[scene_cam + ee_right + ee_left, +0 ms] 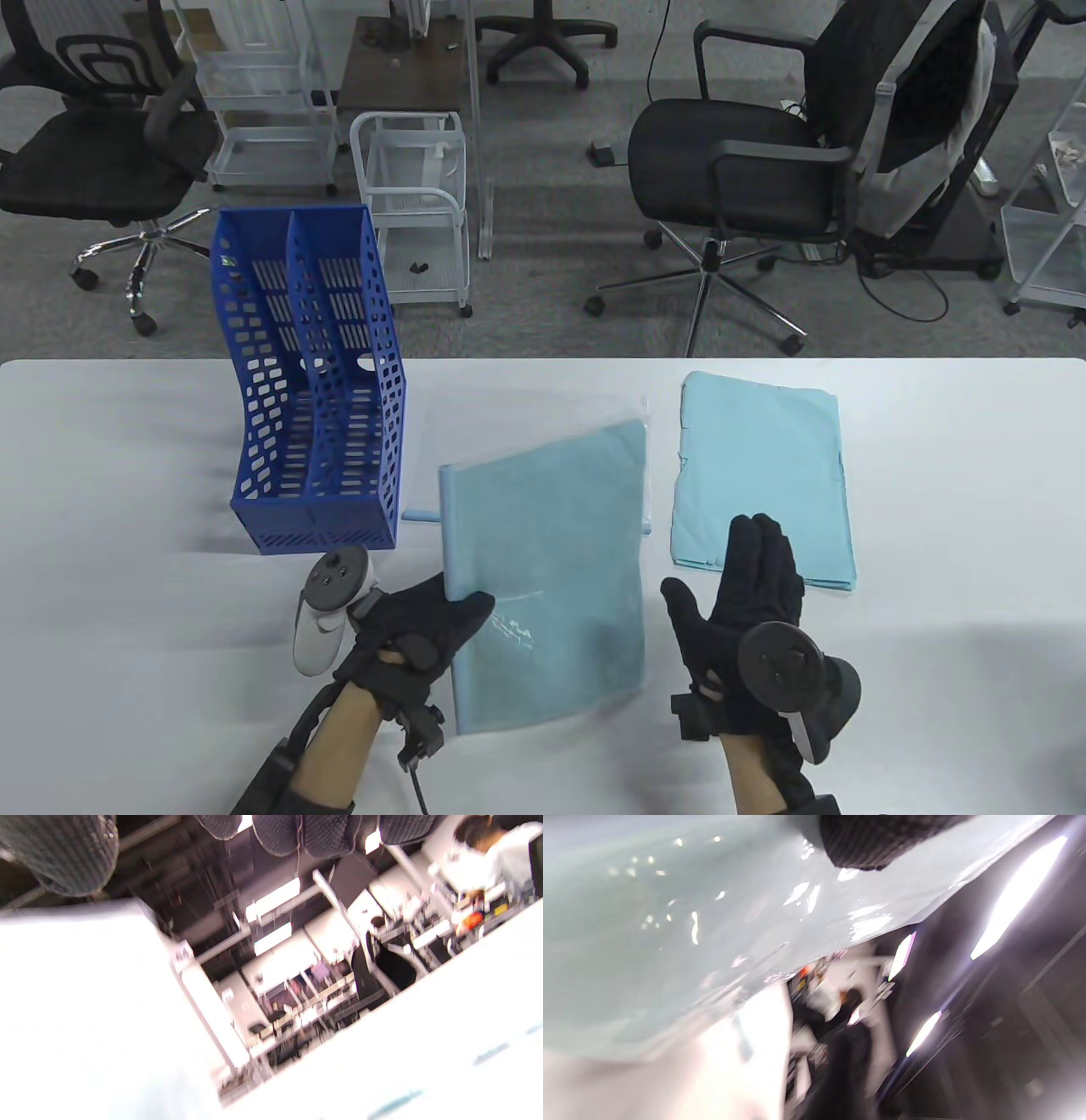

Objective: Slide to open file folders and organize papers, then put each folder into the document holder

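Left hand [416, 632] fingers pinching folder [547, 586] by its spine edge, lifted off surface [950, 509], right hand [751, 611] released beside it, paper stack [759, 475] right, blue holder [314, 382] left

Black office chairs [747, 182] and white wire carts [420, 208] stand on grey carpet [543, 280].

My left hand [416, 632] comes in from the bottom edge, forearm angled up and to the right, thumb laid across the top and fingers curled underneath in a pinching grip; its white tracker sits at the outer side. My right hand [751, 607] is held flat, palm down, fingers straight and together, thumb spread left, dark tracker on its back.
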The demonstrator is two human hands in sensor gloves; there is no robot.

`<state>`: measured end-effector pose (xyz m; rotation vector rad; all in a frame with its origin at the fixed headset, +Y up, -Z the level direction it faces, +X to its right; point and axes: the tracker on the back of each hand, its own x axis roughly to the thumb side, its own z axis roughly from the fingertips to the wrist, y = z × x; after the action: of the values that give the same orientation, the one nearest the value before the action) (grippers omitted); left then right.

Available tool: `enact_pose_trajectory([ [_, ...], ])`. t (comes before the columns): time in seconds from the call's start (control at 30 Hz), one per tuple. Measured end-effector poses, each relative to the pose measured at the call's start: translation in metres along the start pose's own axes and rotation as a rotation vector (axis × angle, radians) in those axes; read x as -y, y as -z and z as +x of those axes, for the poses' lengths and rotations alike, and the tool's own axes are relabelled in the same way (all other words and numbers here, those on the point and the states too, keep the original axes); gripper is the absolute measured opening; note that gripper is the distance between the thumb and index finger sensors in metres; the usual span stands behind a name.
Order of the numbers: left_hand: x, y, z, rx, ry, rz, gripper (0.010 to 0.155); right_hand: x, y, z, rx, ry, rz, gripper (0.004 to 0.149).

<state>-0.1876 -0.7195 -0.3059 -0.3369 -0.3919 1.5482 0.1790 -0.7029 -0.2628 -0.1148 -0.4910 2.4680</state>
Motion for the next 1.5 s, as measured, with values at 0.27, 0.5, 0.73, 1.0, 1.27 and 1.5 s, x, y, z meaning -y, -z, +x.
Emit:
enact_pose_trajectory([
  [0.27,-0.048,-0.041,0.050,0.500,0.017,0.558,0.056,-0.049,-0.005,0.011,0.050,-0.228,0.262,0.094],
  [0.5,-0.096,-0.071,0.076,0.665,0.218,0.968,0.056,-0.054,-0.005,0.010,0.046,-0.244,0.289,0.093],
  [0.73,-0.120,-0.059,0.076,0.657,0.283,1.047,0.056,-0.053,-0.005,0.010,0.044,-0.243,0.299,0.093],
  [1.0,-0.143,-0.029,0.061,0.567,0.318,1.054,0.055,-0.053,-0.006,0.011,0.049,-0.245,0.309,0.092],
  [1.27,-0.165,-0.005,0.032,0.348,0.310,1.074,0.060,-0.061,-0.007,0.012,0.060,-0.273,0.343,0.092],
  [1.5,-0.161,-0.002,0.007,0.176,0.321,1.075,0.077,-0.068,-0.008,0.011,0.064,-0.307,0.366,0.092],
])
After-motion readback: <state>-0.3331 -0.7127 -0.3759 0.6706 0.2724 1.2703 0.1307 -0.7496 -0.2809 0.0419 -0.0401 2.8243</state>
